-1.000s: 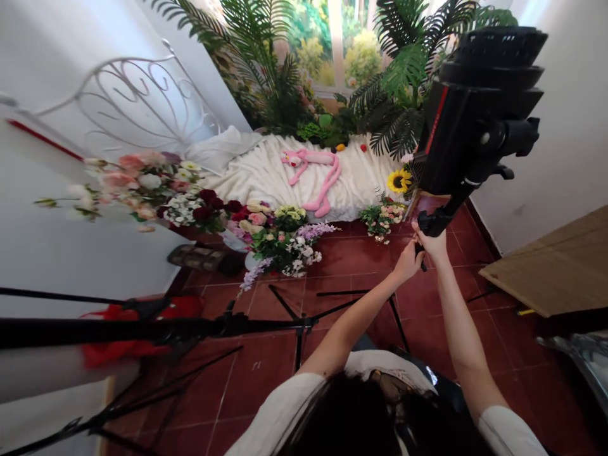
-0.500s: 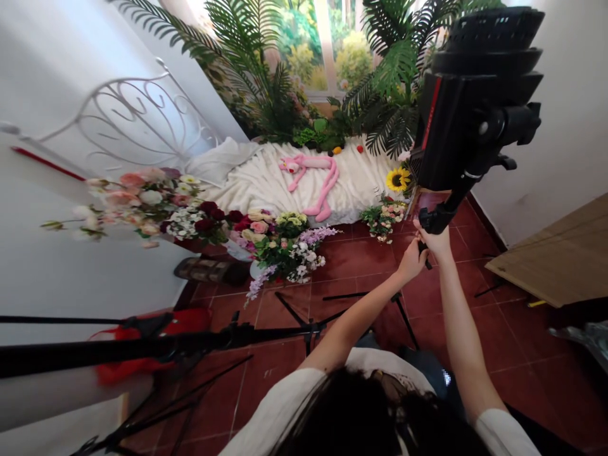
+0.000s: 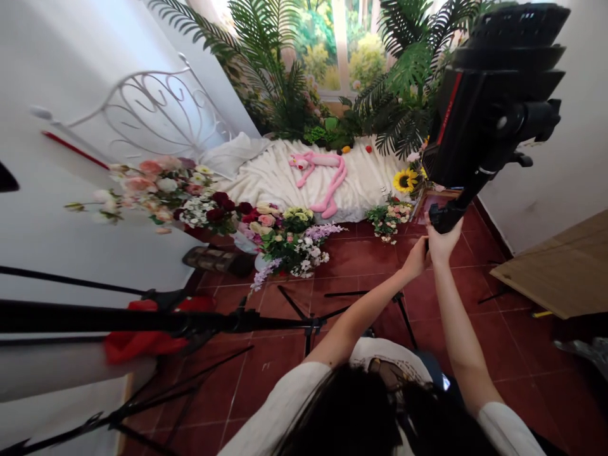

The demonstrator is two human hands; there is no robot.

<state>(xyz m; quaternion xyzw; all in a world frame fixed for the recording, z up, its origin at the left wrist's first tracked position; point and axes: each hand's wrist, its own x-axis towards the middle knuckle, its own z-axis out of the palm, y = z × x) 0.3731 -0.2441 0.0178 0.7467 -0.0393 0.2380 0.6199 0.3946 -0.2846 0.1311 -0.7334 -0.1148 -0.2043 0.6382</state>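
Observation:
A black studio light (image 3: 494,107) with a red stripe rises at the upper right on its light stand (image 3: 468,193). My right hand (image 3: 445,244) is closed round the stand just below a black clamp collar (image 3: 441,217). Close beside it and a little lower, my left hand (image 3: 418,256) is also closed on the stand. Its fingertips are partly hidden. The stand's black tripod legs (image 3: 401,310) spread on the floor beyond my left forearm.
Another black stand (image 3: 156,316) crosses the left side, near red cloth (image 3: 142,335). Artificial flowers (image 3: 285,244) line the front of a white-draped bed (image 3: 270,183) holding a pink plush toy (image 3: 327,161). Cardboard (image 3: 555,266) leans at right on the red tile floor (image 3: 351,256).
The view has shifted, so the bed, flowers and studio light appear further right. Both hands keep their grip on the light stand, with the left hand slightly turned.

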